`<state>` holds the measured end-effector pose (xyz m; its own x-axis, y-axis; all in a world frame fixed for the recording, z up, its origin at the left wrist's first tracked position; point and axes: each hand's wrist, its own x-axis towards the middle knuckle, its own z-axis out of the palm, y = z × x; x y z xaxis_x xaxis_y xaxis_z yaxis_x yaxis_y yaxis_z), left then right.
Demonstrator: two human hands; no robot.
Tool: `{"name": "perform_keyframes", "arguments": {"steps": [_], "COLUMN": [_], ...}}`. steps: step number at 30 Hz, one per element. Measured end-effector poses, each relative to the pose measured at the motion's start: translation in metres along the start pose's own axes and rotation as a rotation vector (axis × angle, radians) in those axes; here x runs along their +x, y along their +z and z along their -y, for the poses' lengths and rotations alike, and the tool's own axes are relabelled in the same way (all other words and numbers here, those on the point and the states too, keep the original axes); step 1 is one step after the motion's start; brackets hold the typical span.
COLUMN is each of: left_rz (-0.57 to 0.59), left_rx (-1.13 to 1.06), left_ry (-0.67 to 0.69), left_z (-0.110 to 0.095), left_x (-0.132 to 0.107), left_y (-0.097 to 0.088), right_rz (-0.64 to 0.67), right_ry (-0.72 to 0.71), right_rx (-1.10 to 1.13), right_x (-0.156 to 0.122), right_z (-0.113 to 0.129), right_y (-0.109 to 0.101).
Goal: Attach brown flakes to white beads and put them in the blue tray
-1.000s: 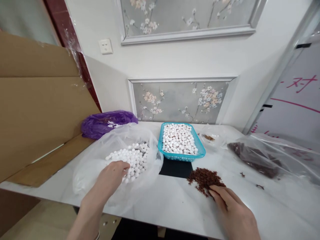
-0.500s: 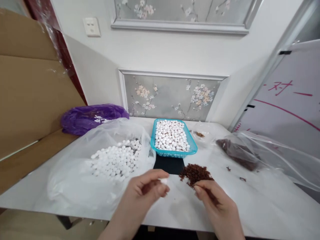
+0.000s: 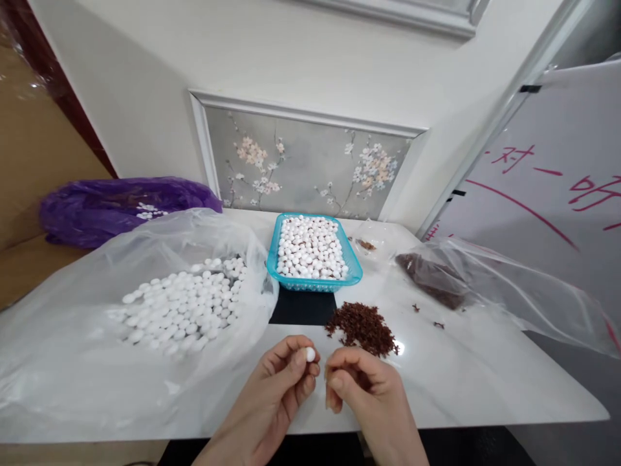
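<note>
My left hand (image 3: 284,382) pinches a small white ball (image 3: 310,354) between thumb and fingers, low in the middle of the view. My right hand (image 3: 356,382) is right beside it, fingers curled in a pinch; what it holds is too small to make out. Just beyond the hands lies a loose pile of dark reddish-brown bits (image 3: 361,327) on the white table (image 3: 460,375). To the left, a clear plastic bag (image 3: 72,362) lies open with several white balls (image 3: 179,310) heaped in it.
A turquoise basket (image 3: 353,275) full of white balls stands on a black block (image 3: 303,309) behind the pile. A clear bag with brown bits (image 3: 451,285) lies at the right, a purple bag (image 3: 111,207) at the back left. A whiteboard (image 3: 543,194) leans at the right.
My left hand left the bag of white balls carrying one ball and came to the middle. My right hand lifted from the brown pile and met it. The view tilted downward.
</note>
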<state>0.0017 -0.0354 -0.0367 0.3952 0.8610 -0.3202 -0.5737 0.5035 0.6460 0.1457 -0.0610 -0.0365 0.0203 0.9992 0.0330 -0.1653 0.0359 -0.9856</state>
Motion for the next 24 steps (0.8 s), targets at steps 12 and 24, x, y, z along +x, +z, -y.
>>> {"name": "perform_keyframes", "arguments": {"steps": [12,24], "left_rz": [0.116,0.051], "left_rx": [0.042,0.087], "left_ry": [0.051,0.095], "left_z": [0.003,0.002], "left_x": [0.000,-0.003], "left_y": [0.002,0.004], "right_rz": [-0.053,-0.047], "right_ry": [-0.060,-0.204], "right_rx": [-0.038,-0.146], "right_x": [-0.002,-0.002], "right_z": [-0.001,-0.001], "right_y": [0.010,0.013]}}
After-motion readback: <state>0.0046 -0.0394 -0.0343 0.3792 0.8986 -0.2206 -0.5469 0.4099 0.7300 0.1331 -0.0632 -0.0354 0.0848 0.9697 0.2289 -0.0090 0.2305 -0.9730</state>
